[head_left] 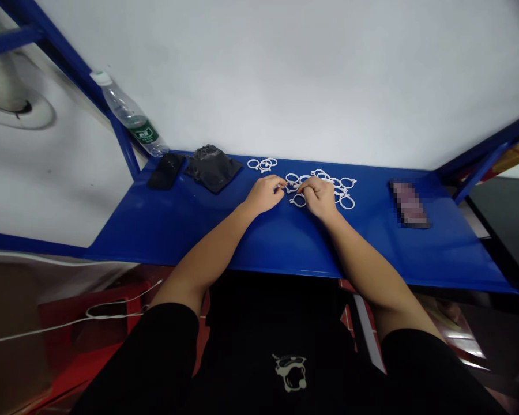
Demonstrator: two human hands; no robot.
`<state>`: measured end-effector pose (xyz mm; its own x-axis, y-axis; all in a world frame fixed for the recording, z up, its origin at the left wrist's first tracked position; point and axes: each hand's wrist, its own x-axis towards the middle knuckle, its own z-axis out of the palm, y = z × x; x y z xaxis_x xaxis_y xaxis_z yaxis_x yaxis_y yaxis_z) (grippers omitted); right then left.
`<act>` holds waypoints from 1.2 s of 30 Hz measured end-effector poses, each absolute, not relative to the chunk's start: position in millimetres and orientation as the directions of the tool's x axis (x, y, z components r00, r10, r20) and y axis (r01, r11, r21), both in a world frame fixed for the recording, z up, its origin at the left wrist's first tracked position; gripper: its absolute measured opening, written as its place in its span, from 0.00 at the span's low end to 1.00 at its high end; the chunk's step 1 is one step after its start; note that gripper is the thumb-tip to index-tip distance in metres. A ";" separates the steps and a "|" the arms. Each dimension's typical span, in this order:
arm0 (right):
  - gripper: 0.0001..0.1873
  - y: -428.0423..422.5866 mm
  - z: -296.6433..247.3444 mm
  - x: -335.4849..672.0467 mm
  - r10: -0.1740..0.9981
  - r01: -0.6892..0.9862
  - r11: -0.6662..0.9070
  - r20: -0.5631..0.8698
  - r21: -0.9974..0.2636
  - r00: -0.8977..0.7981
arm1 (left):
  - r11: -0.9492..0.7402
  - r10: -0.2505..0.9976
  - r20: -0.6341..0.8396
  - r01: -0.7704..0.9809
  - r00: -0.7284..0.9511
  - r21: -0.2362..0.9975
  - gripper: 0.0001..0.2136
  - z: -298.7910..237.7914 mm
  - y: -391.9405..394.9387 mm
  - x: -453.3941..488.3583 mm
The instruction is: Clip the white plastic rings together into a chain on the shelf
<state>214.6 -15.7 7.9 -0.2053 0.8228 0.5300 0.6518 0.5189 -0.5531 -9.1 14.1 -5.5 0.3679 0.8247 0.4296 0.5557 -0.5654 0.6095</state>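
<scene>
White rings (345, 193) beside right hand (319, 196)

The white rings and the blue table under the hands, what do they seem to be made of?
The white rings look like thin moulded plastic, matte: uniform white, each with a small tab. The blue table seems painted sheet metal, semi-gloss: it is thin at the front edge and shows soft reflections. Neither is certain from this view.
</scene>
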 end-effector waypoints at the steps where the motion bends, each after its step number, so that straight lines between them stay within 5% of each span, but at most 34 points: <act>1: 0.20 -15.8 7.6 215.0 0.816 0.651 0.525 0.541 -0.548 -0.202 | -0.565 0.825 0.429 0.555 0.368 0.611 0.16 -6.0 14.3 -9.0; 12: 0.27 -12.0 -6.4 212.3 0.841 0.637 0.483 0.521 -0.601 -0.145 | -0.547 0.837 0.381 0.572 0.394 0.612 0.15 -6.6 15.5 -7.4; 24: 0.14 -2.6 -14.4 215.2 0.801 0.695 0.541 0.542 -0.474 -0.254 | -0.566 0.824 0.402 0.556 0.400 0.609 0.14 -4.8 12.2 1.7; 36: 0.13 -2.9 -13.5 214.3 0.799 0.680 0.550 0.542 -0.484 -0.261 | -0.643 0.764 0.452 0.496 0.460 0.583 0.20 -12.5 16.7 2.1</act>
<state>214.3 -2.9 -13.5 -0.2605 0.7988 0.5423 0.6804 0.5504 -0.4839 2.1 16.7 -12.5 0.4597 0.7642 0.4523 0.4961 -0.6435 0.5830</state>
